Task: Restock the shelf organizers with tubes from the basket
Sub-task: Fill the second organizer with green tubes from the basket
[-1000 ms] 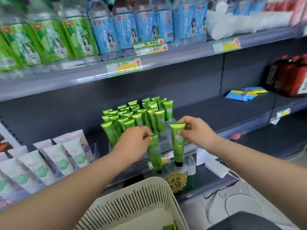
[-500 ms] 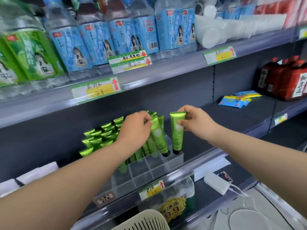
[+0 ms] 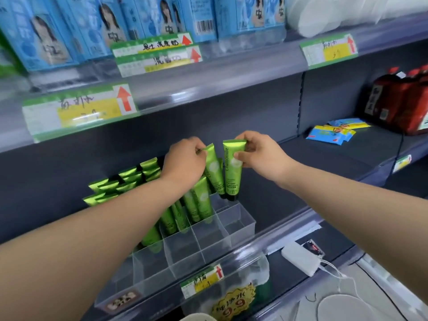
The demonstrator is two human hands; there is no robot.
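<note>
Right hand (image 3: 259, 156): thumb and fingers pinch the crimped top of a glossy green plastic tube (image 3: 232, 174), held upright with its dark cap down and "Chamomile" printed along its side. Left hand (image 3: 183, 163): pinches the crimp of a second green tube (image 3: 214, 170), tilted, its cap beside the first's. Change: one second earlier both tubes hung at the front of the clear divided plastic organizer (image 3: 217, 237); now their caps are at its rear right corner. Stocked green tubes (image 3: 148, 172) fill the left compartments.

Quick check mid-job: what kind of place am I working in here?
Most likely a shop aisle, perhaps a small convenience store: handwritten price tags clipped along the shelf rails, rows of identical blue-labelled bottles above, and a clear organizer stocked with green tubes.
</note>
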